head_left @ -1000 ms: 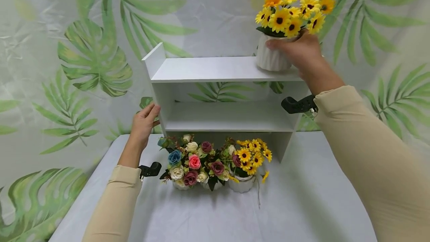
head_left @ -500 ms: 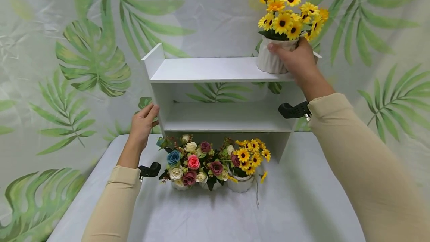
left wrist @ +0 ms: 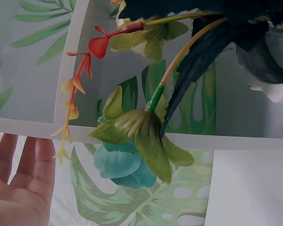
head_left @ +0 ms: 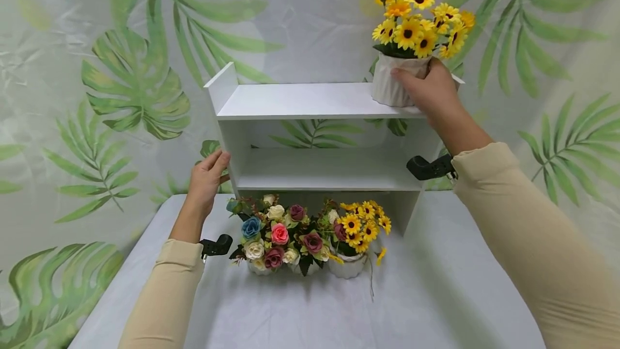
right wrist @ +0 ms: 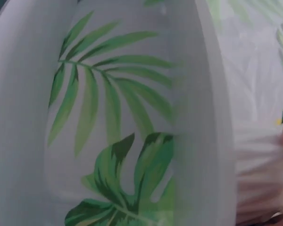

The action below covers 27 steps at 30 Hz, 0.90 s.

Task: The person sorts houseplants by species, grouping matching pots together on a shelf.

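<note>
My right hand [head_left: 428,85] grips a white ribbed flower pot [head_left: 394,82] of yellow sunflowers [head_left: 411,26], thumb across its front. The pot sits upright at the right end of the top board of a white shelf [head_left: 295,100]. In the right wrist view the same pot [right wrist: 259,174] shows at the right edge, with little of the hand in sight. My left hand [head_left: 205,179] touches the outer left side of the shelf. Its fingers look straight in the left wrist view, where the hand [left wrist: 21,183] is at lower left and the fingertips reach the panel edge.
On the white table [head_left: 300,316], in front of the shelf's bottom tier, stand pots of mixed roses [head_left: 278,236] and a pot of smaller sunflowers [head_left: 360,225]. A blue rose [left wrist: 125,162] hangs close to the left wrist camera. Behind is a leaf-print backdrop [head_left: 140,85].
The right hand has brought the sunflower pot slightly down and it now sits on the top board, turned a little. Over the last half second the pot stays put. The left hand has not moved.
</note>
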{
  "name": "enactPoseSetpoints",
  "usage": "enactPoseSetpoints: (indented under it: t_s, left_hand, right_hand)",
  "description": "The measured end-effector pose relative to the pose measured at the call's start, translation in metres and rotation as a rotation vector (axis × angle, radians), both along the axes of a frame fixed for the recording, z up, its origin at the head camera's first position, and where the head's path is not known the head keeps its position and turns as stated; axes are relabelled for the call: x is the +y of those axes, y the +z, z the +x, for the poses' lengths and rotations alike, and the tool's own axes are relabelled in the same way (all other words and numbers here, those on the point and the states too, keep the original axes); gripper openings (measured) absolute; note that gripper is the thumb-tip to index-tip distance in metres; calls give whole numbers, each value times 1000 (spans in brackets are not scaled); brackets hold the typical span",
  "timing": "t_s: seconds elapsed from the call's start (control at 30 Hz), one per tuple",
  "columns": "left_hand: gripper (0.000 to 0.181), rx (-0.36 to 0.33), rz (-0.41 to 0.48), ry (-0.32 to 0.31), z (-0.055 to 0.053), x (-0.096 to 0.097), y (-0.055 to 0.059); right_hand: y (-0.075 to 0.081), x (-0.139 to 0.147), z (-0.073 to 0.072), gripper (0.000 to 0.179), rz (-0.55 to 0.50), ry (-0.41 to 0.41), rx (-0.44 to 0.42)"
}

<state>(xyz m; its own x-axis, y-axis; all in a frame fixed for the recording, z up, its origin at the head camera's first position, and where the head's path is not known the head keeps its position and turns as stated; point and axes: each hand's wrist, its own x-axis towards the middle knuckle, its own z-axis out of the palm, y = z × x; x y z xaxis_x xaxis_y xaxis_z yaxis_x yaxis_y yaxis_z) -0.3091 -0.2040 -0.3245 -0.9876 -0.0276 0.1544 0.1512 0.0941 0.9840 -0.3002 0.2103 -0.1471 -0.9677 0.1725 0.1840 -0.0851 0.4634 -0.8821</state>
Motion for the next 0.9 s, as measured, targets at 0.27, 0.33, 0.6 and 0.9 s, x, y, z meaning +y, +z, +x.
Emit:
enactPoseSetpoints:
  t_s: [0.27, 0.33, 0.6, 0.9]
  left_hand:
    - [64, -5, -3, 0, 1, -2, 0]
    - [63, -2, -5, 2, 1, -2, 0]
    - [63, 23, -14, -13, -3, -1, 4]
    - [62, -8, 15, -4, -2, 2, 1]
  right_hand:
    - [-24, 0, 54, 86, 211, 42, 153]
    - [-38, 2, 71, 80, 234, 57, 233]
    - [-109, 5, 119, 72, 376, 200, 348]
    - [-180, 16, 134, 45, 487, 251, 475]
